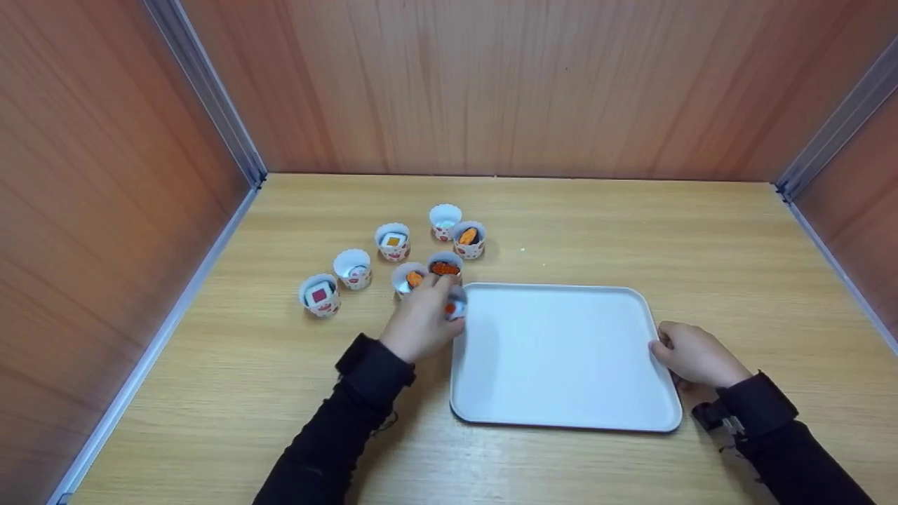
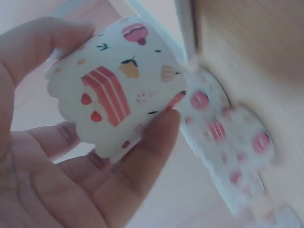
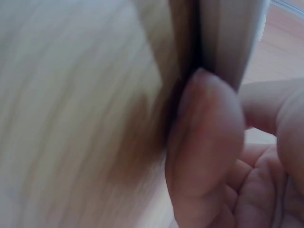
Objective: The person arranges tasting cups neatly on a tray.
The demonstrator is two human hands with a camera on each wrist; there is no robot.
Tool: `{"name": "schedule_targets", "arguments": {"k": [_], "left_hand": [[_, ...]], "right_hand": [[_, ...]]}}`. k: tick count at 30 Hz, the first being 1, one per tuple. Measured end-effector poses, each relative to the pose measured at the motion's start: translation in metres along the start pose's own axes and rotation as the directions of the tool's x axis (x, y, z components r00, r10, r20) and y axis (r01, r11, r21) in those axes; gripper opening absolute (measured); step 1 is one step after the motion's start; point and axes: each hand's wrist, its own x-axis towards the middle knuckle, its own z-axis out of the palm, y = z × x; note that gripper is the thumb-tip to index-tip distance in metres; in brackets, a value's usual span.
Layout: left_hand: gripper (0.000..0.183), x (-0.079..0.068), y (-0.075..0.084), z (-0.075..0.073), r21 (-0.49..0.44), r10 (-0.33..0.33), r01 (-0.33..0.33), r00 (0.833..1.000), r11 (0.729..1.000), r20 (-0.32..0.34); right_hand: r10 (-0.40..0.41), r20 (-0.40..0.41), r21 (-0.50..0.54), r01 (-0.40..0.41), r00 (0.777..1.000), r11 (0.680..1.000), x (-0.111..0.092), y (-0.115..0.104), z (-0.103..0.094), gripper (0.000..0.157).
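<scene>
My left hand (image 1: 423,319) grips a small white paper baking cup (image 2: 107,88) printed with cake slices and fruit, thumb on one side and fingers on the other. Something orange-red shows inside this cup in the head view, beside the left rim of a white rectangular tray (image 1: 561,354). Just beyond the hand stand a cup with red-orange contents (image 1: 445,265) and another holding an orange and white piece (image 1: 408,277), the latter partly hidden by the hand. At the tray's right edge, my right hand (image 1: 701,356) pinches the rim, its thumb on top and a fingertip (image 3: 209,128) against the side.
More printed cups stand left and behind: one with a dark red square (image 1: 320,296), a pale one (image 1: 353,269), one with a yellow square (image 1: 393,242), one with an orange piece (image 1: 468,240) and a whitish one (image 1: 445,221). Wooden panels (image 1: 505,91) enclose the table.
</scene>
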Motion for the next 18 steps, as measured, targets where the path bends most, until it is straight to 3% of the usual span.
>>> {"name": "schedule_targets", "arguments": {"k": [6, 18], "left_hand": [[0.060, 0.022, 0.012, 0.019, 0.042, 0.089, -0.093, 0.993, 0.995, 0.074], [0.059, 0.049, 0.012, 0.041, 0.110, 0.028, -0.046, 0.987, 0.993, 0.158]], "right_hand": [[-0.032, -0.025, -0.027, 0.032, 0.999, 0.999, 0.001, 0.002, -0.001, 0.023], [0.001, 0.000, 0.010, -0.001, 1.000, 1.000, 0.000, 0.001, 0.000, 0.024]]}}
